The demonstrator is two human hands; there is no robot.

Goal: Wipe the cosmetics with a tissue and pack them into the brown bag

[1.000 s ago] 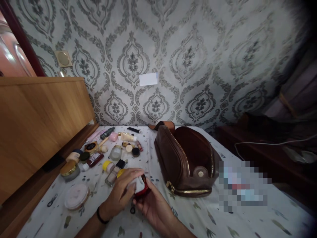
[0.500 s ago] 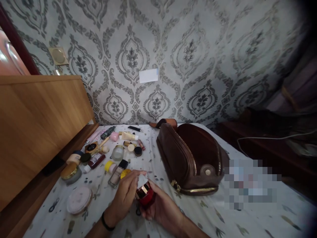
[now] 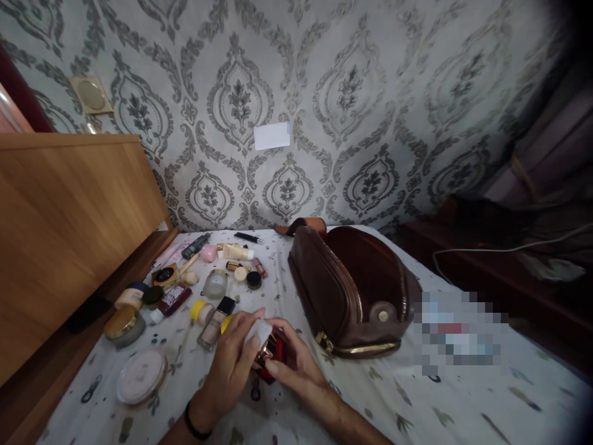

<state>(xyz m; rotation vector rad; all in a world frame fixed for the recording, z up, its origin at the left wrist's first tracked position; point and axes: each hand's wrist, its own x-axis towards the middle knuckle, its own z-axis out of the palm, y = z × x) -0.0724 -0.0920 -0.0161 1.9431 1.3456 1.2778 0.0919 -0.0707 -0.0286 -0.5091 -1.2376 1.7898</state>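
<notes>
A red jar (image 3: 278,347) with a shiny gold band is held low in front of me, between both hands. My left hand (image 3: 234,361), with a black band at the wrist, presses a white wipe (image 3: 258,334) against the jar's gold part. Around the jar's right side, my right hand (image 3: 299,364) is wrapped, its thumb on the front. Fingers hide much of the jar. Just beyond my left hand lie a foundation bottle (image 3: 213,327) with a black cap and a yellow-capped container (image 3: 201,311).
An open brown bag (image 3: 343,296) stands to the right. Several jars and tubes lie at the left, with a round compact (image 3: 141,376) nearest me. A wooden cabinet (image 3: 78,216) borders the left side; a pixelated patch covers something at the right.
The jar has turned and tilted between my hands, and the wipe sits more on its left side. My right thumb has come over the front. The camera view has shifted slightly.
</notes>
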